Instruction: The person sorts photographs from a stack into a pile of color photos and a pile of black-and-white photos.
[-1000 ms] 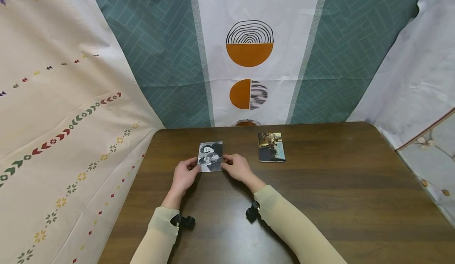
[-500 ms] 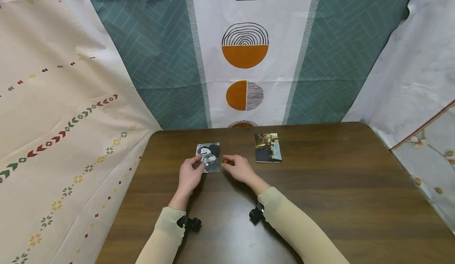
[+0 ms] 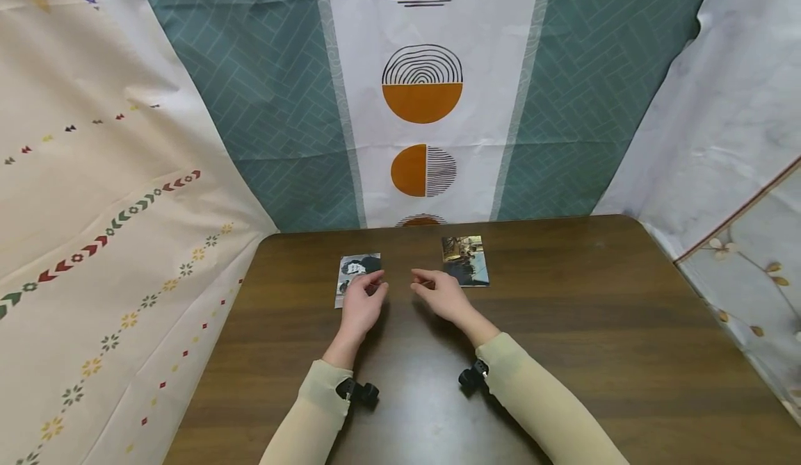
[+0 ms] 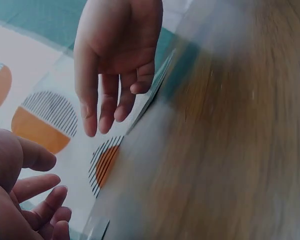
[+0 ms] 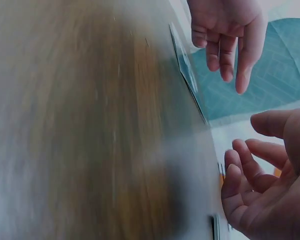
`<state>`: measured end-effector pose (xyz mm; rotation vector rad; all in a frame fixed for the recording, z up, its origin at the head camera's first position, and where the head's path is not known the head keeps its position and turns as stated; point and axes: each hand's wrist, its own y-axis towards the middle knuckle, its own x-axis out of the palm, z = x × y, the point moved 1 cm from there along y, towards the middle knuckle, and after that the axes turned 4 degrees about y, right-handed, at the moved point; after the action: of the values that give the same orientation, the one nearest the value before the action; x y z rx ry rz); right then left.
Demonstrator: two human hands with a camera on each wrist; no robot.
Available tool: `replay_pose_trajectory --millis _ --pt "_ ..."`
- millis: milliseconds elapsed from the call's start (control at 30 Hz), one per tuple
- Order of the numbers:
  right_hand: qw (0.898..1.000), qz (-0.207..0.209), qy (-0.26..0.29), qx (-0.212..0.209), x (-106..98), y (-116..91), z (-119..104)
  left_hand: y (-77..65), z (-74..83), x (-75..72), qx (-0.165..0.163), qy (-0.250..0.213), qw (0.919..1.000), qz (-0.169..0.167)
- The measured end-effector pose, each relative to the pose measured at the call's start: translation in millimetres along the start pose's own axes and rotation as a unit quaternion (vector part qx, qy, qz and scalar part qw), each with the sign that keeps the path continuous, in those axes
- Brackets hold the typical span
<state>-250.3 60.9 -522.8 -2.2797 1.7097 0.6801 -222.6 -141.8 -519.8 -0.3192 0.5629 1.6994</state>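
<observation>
A thin card with a black-and-white photo of people point(image 3: 345, 274) lies flat on the brown table in the head view. My left hand point(image 3: 363, 302) is over its right side, hiding part of the print, with relaxed fingers and nothing held. To the right lies a second thin card with a colour picture point(image 3: 472, 260). My right hand point(image 3: 443, 297) hovers at its lower left corner, fingers loosely bent, also holding nothing. A gap of tabletop separates the two hands, whose fingertips face each other. In the left wrist view, the colour card's edge point(image 4: 152, 95) shows beside the right hand.
The wooden table point(image 3: 563, 326) ends at a hanging cloth point(image 3: 281, 138) with teal panels and orange circles. A cream patterned cloth point(image 3: 125, 256) borders the left side, a white one point(image 3: 719, 138) the right. Each wrist wears a small black camera point(image 3: 359, 392).
My left hand has let go of the black-and-white card's left edge and moved right across it. My right hand has left its right edge and shifted right toward the colour card.
</observation>
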Motion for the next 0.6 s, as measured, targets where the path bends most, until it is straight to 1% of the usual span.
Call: replay_pose_trajectory --millis 100,267,433,500,600 --pt "1.0 0.008 0.005 0.006 -11 -3 6 0.9 3.6 10.3 0.005 -0.001 1.0 -0.004" --pt "1.0 0.015 0.01 0.015 -29 -11 15 0.3 11.8 28.1 0.017 -0.004 0.9996 -0.022" --pt "0.999 0.028 0.013 0.037 -48 -18 26 -0.9 18.2 44.5 0.044 0.012 0.9984 -0.033" --pt "0.998 0.036 0.012 0.044 -56 -20 32 -1.0 20.7 50.7 0.048 0.018 0.998 -0.038" --pt "0.998 0.049 -0.003 0.051 -69 -22 39 0.6 25.6 60.1 0.047 0.022 0.997 -0.057"
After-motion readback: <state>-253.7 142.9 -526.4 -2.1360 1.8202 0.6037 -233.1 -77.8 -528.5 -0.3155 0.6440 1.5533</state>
